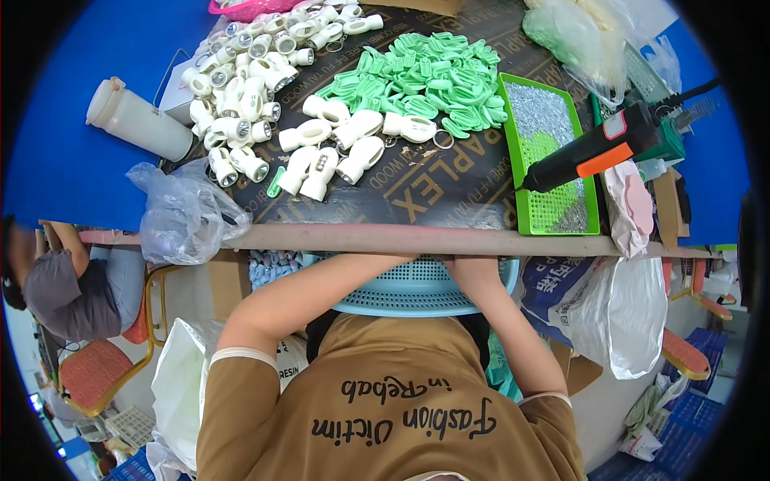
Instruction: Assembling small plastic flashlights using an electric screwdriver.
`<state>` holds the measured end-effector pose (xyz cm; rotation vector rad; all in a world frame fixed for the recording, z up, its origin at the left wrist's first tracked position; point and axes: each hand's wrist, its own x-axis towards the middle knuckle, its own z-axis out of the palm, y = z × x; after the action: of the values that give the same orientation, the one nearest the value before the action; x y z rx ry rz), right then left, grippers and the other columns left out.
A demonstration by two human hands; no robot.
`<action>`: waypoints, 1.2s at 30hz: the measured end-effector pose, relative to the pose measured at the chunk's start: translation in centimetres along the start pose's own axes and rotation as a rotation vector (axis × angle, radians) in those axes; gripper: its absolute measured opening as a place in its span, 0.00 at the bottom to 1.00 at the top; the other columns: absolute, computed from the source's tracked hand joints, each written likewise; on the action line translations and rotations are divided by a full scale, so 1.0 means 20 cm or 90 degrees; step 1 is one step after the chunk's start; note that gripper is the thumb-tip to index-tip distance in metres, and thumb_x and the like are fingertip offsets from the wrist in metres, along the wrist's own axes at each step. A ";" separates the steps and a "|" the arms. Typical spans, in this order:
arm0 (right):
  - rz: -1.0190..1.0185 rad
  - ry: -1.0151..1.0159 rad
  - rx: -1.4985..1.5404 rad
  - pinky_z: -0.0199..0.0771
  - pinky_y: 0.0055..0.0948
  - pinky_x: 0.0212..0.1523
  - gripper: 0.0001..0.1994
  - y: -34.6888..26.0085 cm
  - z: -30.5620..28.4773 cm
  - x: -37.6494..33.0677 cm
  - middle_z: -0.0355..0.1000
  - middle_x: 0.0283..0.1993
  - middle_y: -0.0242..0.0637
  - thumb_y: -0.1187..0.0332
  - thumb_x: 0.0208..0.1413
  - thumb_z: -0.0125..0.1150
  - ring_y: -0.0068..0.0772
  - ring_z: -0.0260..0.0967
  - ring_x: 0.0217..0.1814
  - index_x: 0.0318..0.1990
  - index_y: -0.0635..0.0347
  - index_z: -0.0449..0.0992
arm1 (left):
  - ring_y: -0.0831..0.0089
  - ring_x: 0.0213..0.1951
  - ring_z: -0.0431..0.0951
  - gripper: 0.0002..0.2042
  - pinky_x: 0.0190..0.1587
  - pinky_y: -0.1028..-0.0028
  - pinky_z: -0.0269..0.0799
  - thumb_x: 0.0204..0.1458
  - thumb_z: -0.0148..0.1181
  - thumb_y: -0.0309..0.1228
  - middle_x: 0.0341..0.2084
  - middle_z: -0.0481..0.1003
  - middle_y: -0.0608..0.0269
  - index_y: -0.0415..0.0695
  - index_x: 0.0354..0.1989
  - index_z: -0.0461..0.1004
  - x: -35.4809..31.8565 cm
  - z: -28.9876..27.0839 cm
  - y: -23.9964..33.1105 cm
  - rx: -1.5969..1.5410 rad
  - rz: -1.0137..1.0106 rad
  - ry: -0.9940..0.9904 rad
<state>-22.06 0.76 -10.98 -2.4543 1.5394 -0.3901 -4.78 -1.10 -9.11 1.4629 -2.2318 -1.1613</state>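
Both forearms reach under the table's front edge, into or over a light blue plastic basket [417, 303] at my lap. My left hand [401, 260] and my right hand [473, 266] show only around the wrists; the tabletop hides their fingers, so whatever they may hold is out of sight. Above them on the dark board lie several loose white flashlight bodies [359, 127] with key rings. Left of these, a heap of white mini flashlights [255, 90] spreads back. A pile of green plastic clip-shaped pieces [429, 76] sits behind, with one green piece [275, 182] apart near the front.
At right, a black-and-orange electric screwdriver [585, 152] lies across a green tray [593, 204] of small metal parts. A white bottle [140, 120] and clear plastic bag [188, 212] are at left. Sacks [634, 313] flank me; another person [68, 280] sits at far left.
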 end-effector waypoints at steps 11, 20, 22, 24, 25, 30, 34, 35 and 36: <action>-0.071 -0.234 0.070 0.63 0.43 0.43 0.08 -0.07 -0.20 -0.06 0.67 0.37 0.48 0.75 0.44 0.53 0.51 0.64 0.42 0.35 0.62 0.72 | 0.57 0.36 0.73 0.11 0.38 0.61 0.66 0.54 0.43 0.33 0.34 0.72 0.50 0.41 0.36 0.70 -0.11 0.01 -0.15 0.112 -0.005 0.083; 0.028 -0.130 0.283 0.64 0.43 0.42 0.09 -0.06 -0.24 -0.05 0.68 0.37 0.47 0.72 0.46 0.54 0.53 0.64 0.41 0.36 0.63 0.70 | 0.58 0.37 0.72 0.09 0.40 0.65 0.66 0.50 0.49 0.30 0.33 0.71 0.50 0.37 0.36 0.69 -0.20 -0.04 -0.05 -0.042 -0.035 0.034; -0.032 0.013 0.105 0.64 0.42 0.42 0.09 -0.06 -0.20 -0.04 0.69 0.38 0.48 0.71 0.47 0.54 0.53 0.64 0.41 0.37 0.63 0.70 | 0.58 0.37 0.72 0.09 0.40 0.65 0.67 0.49 0.50 0.29 0.34 0.71 0.50 0.37 0.36 0.68 -0.21 -0.06 -0.02 -0.126 -0.096 0.006; -0.041 -0.018 0.086 0.64 0.42 0.42 0.09 -0.08 -0.17 0.01 0.69 0.38 0.48 0.70 0.48 0.54 0.53 0.64 0.41 0.37 0.63 0.70 | 0.59 0.37 0.73 0.09 0.40 0.66 0.67 0.49 0.50 0.29 0.34 0.72 0.52 0.39 0.37 0.69 -0.22 -0.03 -0.04 0.013 0.048 0.090; -0.051 -0.050 0.067 0.64 0.42 0.42 0.10 -0.07 -0.16 0.04 0.69 0.38 0.48 0.69 0.48 0.53 0.53 0.64 0.41 0.38 0.63 0.70 | 0.59 0.37 0.73 0.09 0.40 0.66 0.67 0.49 0.50 0.29 0.34 0.72 0.52 0.39 0.37 0.69 -0.24 -0.07 0.01 0.013 0.050 0.085; 0.000 -0.166 0.127 0.63 0.43 0.41 0.10 -0.01 0.05 0.07 0.69 0.34 0.51 0.72 0.51 0.44 0.54 0.66 0.40 0.35 0.65 0.72 | 0.62 0.41 0.74 0.15 0.44 0.70 0.68 0.44 0.62 0.31 0.38 0.73 0.58 0.45 0.41 0.71 -0.41 -0.28 0.35 -0.287 0.088 -0.029; -0.028 -0.105 0.275 0.63 0.42 0.42 0.10 -0.04 0.04 0.06 0.69 0.37 0.50 0.73 0.51 0.44 0.52 0.65 0.42 0.37 0.65 0.71 | 0.71 0.37 0.75 0.18 0.42 0.73 0.68 0.41 0.66 0.30 0.36 0.72 0.61 0.41 0.42 0.71 -0.44 -0.33 0.41 -0.441 0.181 0.121; 0.013 -0.116 0.344 0.63 0.42 0.42 0.09 -0.06 -0.01 0.05 0.69 0.37 0.50 0.73 0.51 0.44 0.51 0.65 0.42 0.37 0.65 0.71 | 0.72 0.34 0.74 0.19 0.39 0.74 0.69 0.45 0.63 0.32 0.35 0.70 0.62 0.39 0.45 0.69 -0.44 -0.35 0.42 -0.472 0.187 0.125; 0.088 -0.192 0.364 0.64 0.41 0.41 0.09 -0.11 -0.11 0.08 0.70 0.36 0.49 0.73 0.51 0.46 0.51 0.66 0.41 0.36 0.63 0.71 | 0.72 0.34 0.74 0.19 0.39 0.74 0.69 0.45 0.63 0.32 0.35 0.70 0.62 0.39 0.45 0.69 -0.44 -0.35 0.42 -0.473 0.190 0.127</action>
<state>-20.32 0.17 -7.98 -1.8592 1.2479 -0.3540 -2.27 4.51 3.57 0.8626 -1.5452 -1.4384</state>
